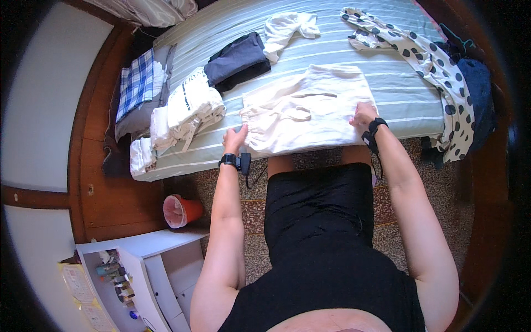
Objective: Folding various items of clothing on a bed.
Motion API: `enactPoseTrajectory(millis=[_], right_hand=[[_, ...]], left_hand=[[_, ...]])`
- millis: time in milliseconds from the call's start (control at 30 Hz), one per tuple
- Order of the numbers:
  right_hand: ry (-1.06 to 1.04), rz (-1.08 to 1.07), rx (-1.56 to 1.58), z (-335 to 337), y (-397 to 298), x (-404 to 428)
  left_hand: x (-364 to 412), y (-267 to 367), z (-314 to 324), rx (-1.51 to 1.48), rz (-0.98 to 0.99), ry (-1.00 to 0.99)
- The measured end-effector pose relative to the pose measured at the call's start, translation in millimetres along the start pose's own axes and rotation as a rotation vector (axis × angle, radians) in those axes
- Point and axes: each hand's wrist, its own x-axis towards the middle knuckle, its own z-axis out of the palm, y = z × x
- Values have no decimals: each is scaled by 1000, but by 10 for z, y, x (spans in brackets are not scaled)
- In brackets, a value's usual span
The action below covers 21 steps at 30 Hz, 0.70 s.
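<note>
A pair of off-white drawstring pants lies folded on the near side of the bed. At their gathered waistband, on the left, my left hand grips the edge between thumb and fingers. My right hand pinches the cloth near the opposite end, its fingertips partly hidden. A loop of drawstring rests on top of the fabric. Both wrists wear black straps with small devices.
Left on the striped bedsheet are folded white clothes, dark folded garments and a plaid cloth. A crumpled white garment lies farther back. Polka-dot clothing drapes over the right edge. A red bin stands beside a white cabinet.
</note>
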Motion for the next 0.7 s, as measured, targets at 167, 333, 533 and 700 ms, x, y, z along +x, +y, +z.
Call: enactPoseTrajectory(millis=[167,333,533,700], right_hand=[[-40,-14,-51,59,22,23],[17,-36,-16,43,-29,-18],[-45,-48,-61,33,17,14],[-39,-46,-30,42,55,-13]], left_hand=[[195,-79,18,-465,-168,-439],[198,10,-20,-559,-150,-481],[-114,476,-59,-709,75,-552],[-263,957,-21,-648,61,-527]])
